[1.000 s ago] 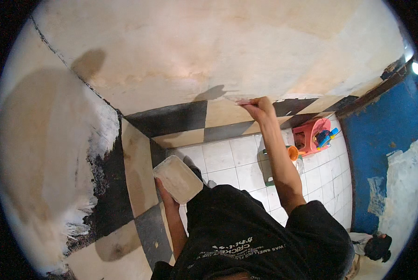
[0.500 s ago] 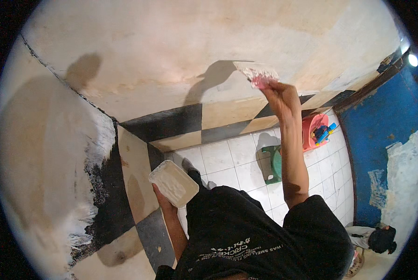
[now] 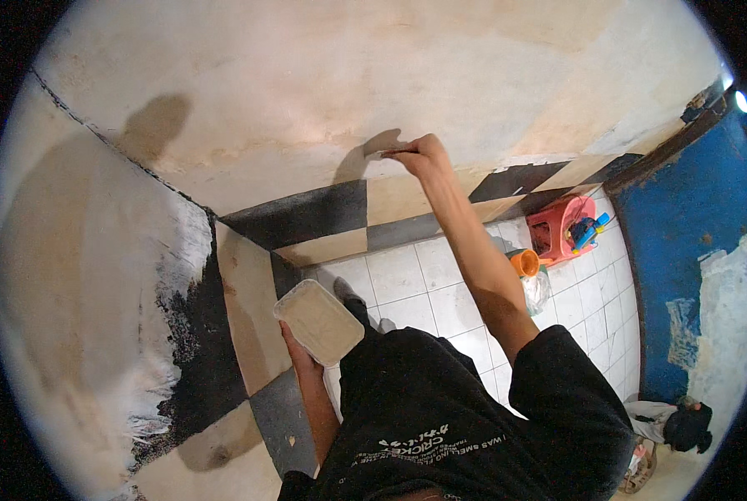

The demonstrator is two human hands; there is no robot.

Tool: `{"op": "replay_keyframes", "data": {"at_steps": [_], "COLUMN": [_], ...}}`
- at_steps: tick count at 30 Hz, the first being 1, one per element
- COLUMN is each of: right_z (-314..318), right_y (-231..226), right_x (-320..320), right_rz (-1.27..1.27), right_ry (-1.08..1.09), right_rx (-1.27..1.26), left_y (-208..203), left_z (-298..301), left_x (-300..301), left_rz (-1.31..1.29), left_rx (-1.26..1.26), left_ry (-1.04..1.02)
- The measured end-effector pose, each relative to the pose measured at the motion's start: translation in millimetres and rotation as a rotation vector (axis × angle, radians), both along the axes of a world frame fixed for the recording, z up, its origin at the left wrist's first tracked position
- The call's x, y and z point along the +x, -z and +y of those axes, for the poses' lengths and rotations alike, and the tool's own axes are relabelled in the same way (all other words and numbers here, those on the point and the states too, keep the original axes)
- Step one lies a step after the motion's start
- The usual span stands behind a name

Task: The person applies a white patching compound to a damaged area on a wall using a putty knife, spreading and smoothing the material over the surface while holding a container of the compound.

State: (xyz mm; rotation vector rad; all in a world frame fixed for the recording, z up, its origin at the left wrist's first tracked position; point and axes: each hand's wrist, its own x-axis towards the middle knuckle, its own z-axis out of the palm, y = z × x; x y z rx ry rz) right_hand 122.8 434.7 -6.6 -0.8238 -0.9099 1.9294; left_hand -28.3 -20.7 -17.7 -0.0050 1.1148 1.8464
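Note:
My left hand (image 3: 298, 344) grips the side of a pale rectangular tub (image 3: 328, 324) of off-white paste, at waist height near the left corner. My right hand (image 3: 426, 156) is closed on a thin putty scraper (image 3: 388, 154), seen almost edge-on against the facing wall (image 3: 273, 108). The blade is at the wall, just above the black and cream painted checks (image 3: 307, 213); whether it touches cannot be told. A shadow of the hand falls beside it. Patchy whitish filler covers the wall higher up.
On the white tiled floor (image 3: 398, 271) stand a pink plastic stool (image 3: 549, 230) with a blue object (image 3: 590, 232) on it, and an orange container (image 3: 524, 263). A blue panel (image 3: 674, 217) is at the right. Beyond my elbow is a dark and pale shape (image 3: 682, 426), unclear.
My right hand has moved left and slightly down along the wall, turning the scraper from flat to edge-on. The orange container has come into view; the green stool no longer shows.

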Motion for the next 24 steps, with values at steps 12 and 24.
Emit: {"op": "replay_keyframes", "data": {"at_steps": [12, 24], "right_z": [-149, -78], "right_y": [-98, -102], "right_x": [13, -49], "right_rz": [0.282, 0.486], "right_ry": [0.257, 0.256], "right_rx": [-0.413, -0.647], "left_y": [42, 31], "left_z": [-41, -40], "left_x": [-13, -20], "left_rz": [-0.072, 0.029], "left_rx": [-0.019, -0.006], "left_ry": [-0.101, -0.119]}}
